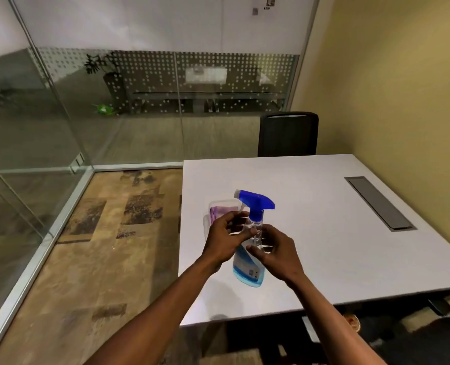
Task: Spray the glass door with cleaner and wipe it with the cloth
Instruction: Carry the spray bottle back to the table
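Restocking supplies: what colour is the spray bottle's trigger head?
Blue, on the spray bottle; clearest in the head view.

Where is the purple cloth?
In a clear packet on the white table, near its left edge, just behind the left hand and spray bottle.

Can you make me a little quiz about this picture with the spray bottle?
1. True or false: the spray bottle stands on the white table.
2. What colour is the bottle's trigger top? A) red B) blue C) green
3. What lies just behind the left hand, in a clear packet?

Key
1. True. Both hands, the right hand too, are around it.
2. B
3. The purple cloth.
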